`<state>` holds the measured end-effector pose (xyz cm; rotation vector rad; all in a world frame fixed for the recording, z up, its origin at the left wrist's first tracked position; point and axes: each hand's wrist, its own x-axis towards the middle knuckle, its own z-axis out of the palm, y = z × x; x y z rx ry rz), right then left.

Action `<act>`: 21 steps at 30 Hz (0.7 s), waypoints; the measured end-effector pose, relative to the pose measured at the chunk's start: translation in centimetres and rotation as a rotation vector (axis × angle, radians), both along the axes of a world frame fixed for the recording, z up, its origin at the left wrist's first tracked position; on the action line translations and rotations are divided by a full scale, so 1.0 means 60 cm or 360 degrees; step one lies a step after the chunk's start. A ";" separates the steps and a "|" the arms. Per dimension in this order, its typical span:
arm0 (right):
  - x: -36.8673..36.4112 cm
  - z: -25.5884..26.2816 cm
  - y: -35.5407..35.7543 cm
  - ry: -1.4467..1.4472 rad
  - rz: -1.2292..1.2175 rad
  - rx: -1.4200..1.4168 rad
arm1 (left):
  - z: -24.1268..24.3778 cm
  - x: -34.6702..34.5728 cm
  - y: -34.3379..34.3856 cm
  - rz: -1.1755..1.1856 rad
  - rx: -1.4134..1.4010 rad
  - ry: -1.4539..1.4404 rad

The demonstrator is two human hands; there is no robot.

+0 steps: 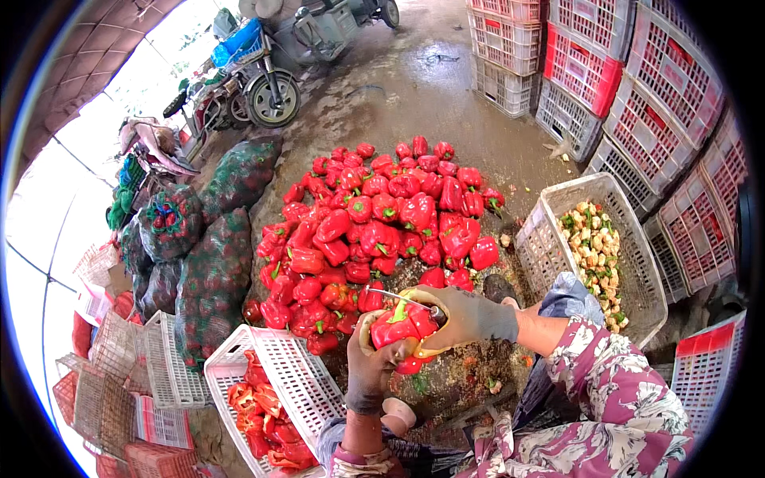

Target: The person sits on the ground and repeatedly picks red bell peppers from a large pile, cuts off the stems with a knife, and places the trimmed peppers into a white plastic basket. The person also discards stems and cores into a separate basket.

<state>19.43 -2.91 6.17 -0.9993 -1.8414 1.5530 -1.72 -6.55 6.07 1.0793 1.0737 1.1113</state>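
Note:
In front of me my left hand (376, 361), in a work glove, grips a red bell pepper (397, 328) with its green stem facing up. My right hand (469, 316), in a yellow and grey glove, holds a thin metal tool (394, 294) with a dark end. Its shaft lies across the pepper's stem end, and whether it cuts into the flesh I cannot tell. The gloved right thumb and fingers also touch the pepper's side. Beyond both hands, a large heap of whole red bell peppers (364, 233) covers the floor.
To my right a plastic crate (538, 239) contains cut-out pepper cores (597, 257). At lower left a white crate (299, 364) holds opened red peppers (263, 412). Filled mesh sacks (215, 281) lie left; stacked crates (651, 113) stand right. A motorcycle (269, 95) is parked behind.

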 end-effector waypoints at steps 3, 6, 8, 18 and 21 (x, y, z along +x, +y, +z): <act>-0.007 -0.013 -0.014 0.0126 -0.0137 0.0250 | -0.006 -0.002 -0.004 -0.0025 -0.0093 -0.0043; 0.001 0.015 -0.027 0.0187 -0.0177 0.0148 | -0.007 -0.008 -0.007 -0.0105 0.0004 0.0043; 0.003 0.004 -0.025 0.0216 -0.0222 0.0086 | -0.010 -0.014 -0.008 -0.0187 -0.0112 -0.0207; 0.011 0.009 -0.016 0.0841 -0.0259 -0.0481 | -0.051 -0.012 -0.010 -0.0167 -0.0364 -0.1291; -0.010 0.020 -0.017 0.0314 -0.0315 0.0105 | -0.048 -0.006 -0.004 -0.0008 -0.0283 -0.1097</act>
